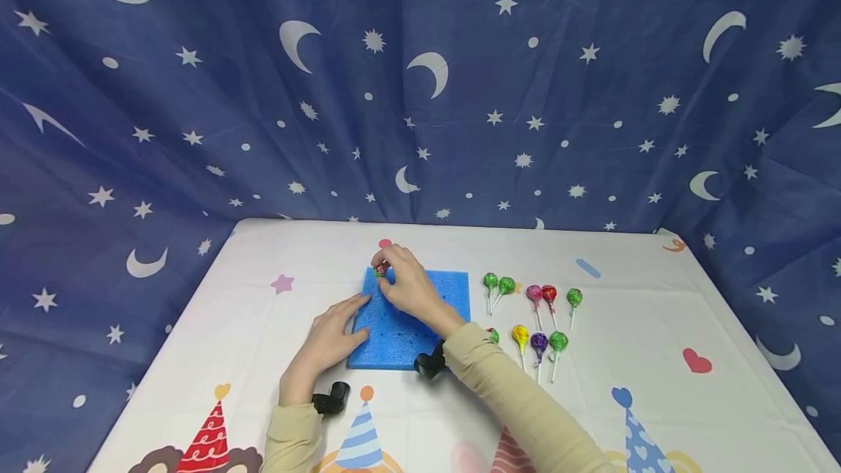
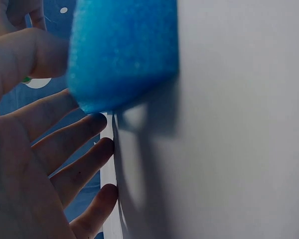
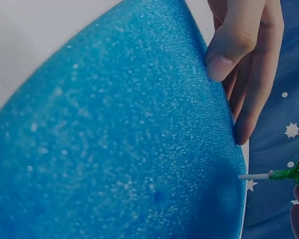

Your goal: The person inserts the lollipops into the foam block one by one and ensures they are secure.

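- Bench (image 1: pixel 657 298): white, patterned with party hats and small shapes; everything in use lies on it.
- Foam (image 1: pixel 407 345): a blue slab flat on the bench, between the hands, with dark dots on its top. No lollipop stands in its visible part.
- Left hand (image 1: pixel 331 334): at the foam's left edge, thumb on top, fingers extended and spread. Its grip is loose and closes round nothing; it seems to steady the slab.
- Right hand (image 1: pixel 412 287): over the foam's far left corner, its grip drawn in, finger and thumb pinching one lollipop.
- Loose lollipops (image 1: pixel 520 335): nine visible, right of the foam, in two rough rows; a sleeve partly hides one.
- Held lollipop (image 3: pixel 289 174): green wrapper at the fingertips. The step in hand looks like setting it at that corner.
- Stick (image 3: pixel 254 177): white, its tip at the foam's far edge; contact cannot be told. The next move seems to call for lining it up upright, then a straight, gentle push.
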{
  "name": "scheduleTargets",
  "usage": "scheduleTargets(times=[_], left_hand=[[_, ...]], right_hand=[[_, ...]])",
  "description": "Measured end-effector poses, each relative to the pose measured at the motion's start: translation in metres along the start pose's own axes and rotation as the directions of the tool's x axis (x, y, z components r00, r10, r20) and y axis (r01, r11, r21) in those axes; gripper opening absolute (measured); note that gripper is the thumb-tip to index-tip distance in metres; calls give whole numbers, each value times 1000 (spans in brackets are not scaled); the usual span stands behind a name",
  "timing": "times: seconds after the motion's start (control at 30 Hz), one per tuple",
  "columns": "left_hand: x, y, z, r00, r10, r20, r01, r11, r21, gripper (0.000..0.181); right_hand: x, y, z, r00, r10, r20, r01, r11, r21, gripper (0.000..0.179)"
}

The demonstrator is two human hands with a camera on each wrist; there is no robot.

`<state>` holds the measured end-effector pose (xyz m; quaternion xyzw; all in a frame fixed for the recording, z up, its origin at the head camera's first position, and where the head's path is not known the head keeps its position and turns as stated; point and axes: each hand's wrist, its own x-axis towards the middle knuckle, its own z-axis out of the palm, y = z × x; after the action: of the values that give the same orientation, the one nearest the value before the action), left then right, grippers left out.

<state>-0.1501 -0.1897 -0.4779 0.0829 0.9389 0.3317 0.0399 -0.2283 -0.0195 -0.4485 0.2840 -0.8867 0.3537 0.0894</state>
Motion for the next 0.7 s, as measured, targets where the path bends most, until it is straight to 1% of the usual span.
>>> scheduleTargets(times=[0.27, 0.4, 0.7], left_hand=[[0, -2, -1, 1000, -1, -6, 1, 1000, 0, 60], [1, -2, 0, 1000, -8, 3, 8, 1000, -6, 60], [2, -1, 1, 1000, -14, 2, 14, 1000, -5, 60]], right_hand=[[-2, 1, 5, 999, 12, 35, -12, 1000, 3, 23], [-5, 2, 6, 1000, 9, 30, -9, 1000, -7, 25], [-10, 3, 3, 1000, -21, 22, 22, 999, -38, 31]])
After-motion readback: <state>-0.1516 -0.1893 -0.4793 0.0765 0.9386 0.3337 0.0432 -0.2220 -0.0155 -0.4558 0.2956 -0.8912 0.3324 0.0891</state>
